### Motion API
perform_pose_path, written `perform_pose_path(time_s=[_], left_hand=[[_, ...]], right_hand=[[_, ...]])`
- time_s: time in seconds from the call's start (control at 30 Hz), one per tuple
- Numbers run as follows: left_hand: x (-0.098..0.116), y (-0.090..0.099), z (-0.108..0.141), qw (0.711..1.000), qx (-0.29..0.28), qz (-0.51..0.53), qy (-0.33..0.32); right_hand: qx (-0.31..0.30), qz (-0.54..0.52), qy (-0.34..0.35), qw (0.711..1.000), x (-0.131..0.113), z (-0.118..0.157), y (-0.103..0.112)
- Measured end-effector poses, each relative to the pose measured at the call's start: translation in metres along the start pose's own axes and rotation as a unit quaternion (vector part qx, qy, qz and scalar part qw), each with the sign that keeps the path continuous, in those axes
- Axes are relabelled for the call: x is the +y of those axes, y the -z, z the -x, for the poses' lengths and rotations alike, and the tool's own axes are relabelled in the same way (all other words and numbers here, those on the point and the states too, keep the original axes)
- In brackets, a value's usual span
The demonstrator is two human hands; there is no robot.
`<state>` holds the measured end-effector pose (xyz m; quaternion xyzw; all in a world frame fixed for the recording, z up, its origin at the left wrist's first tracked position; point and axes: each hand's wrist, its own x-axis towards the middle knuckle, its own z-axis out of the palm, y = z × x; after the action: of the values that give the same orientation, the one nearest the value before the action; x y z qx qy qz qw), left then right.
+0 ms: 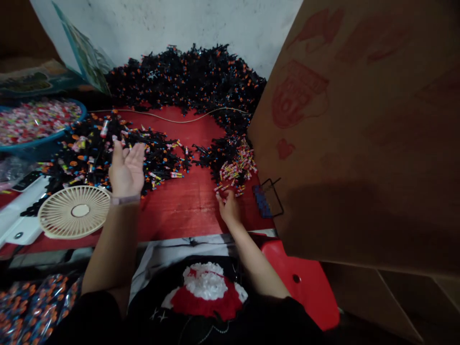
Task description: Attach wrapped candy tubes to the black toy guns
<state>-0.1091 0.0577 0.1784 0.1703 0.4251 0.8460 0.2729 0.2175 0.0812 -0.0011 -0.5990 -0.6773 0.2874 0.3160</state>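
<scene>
Red, smooth and faintly glossy, the tabletop [172, 211] carries spiky heaps of small black pieces [187, 79] tipped orange and blue. Over the left heap [160, 151], the person's left hand [127, 171] is loosely spread, palm showing. The right hand [230, 208], fingers bent, is at the near edge of stubby pink-and-yellow pieces [237, 165]; whether it pinches one cannot be told. A round, ribbed cream grille [75, 211] is beside the left forearm.
</scene>
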Motion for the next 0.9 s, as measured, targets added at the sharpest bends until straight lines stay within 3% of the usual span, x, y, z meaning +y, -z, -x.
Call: perform_pose_path(time_s=[0.07,0.1,0.17,0.2,0.27,0.37,0.5,0.63,0.73,0.9], left_hand=[[-0.033,-0.012,0.0,0.99,-0.081,-0.113,0.004],[-0.055,-0.018,0.005,0.969,-0.14,-0.205,-0.003],[-0.104,-0.032,0.015,0.874,-0.265,-0.406,-0.033],[-0.127,-0.039,0.018,0.835,-0.303,-0.458,-0.042],[-0.165,-0.053,0.019,0.784,-0.346,-0.512,-0.051],[-0.198,-0.065,0.012,0.752,-0.369,-0.544,-0.047],[-0.207,-0.053,0.015,0.723,-0.375,-0.578,-0.051],[-0.194,-0.021,0.05,0.715,-0.373,-0.589,-0.05],[-0.175,0.005,0.079,0.732,-0.361,-0.576,-0.041],[-0.144,0.036,0.115,0.799,-0.298,-0.523,0.003]], right_hand=[[0.017,0.064,-0.001,0.998,0.004,-0.003,-0.012],[0.026,0.087,0.009,0.996,0.005,-0.003,-0.017],[0.035,0.105,0.036,0.993,0.006,-0.003,-0.023],[0.038,0.102,0.045,0.993,0.007,-0.003,-0.024],[0.045,0.083,0.047,0.994,0.009,-0.004,-0.023],[0.054,0.025,0.031,0.998,0.015,-0.004,-0.019],[0.065,-0.1,0.024,0.993,0.021,-0.002,-0.016],[0.049,-0.162,0.054,0.984,0.019,0.0,-0.015],[0.021,-0.169,0.077,0.982,0.015,-0.002,-0.012],[0.0,-0.127,0.083,0.988,0.007,-0.005,-0.004]])
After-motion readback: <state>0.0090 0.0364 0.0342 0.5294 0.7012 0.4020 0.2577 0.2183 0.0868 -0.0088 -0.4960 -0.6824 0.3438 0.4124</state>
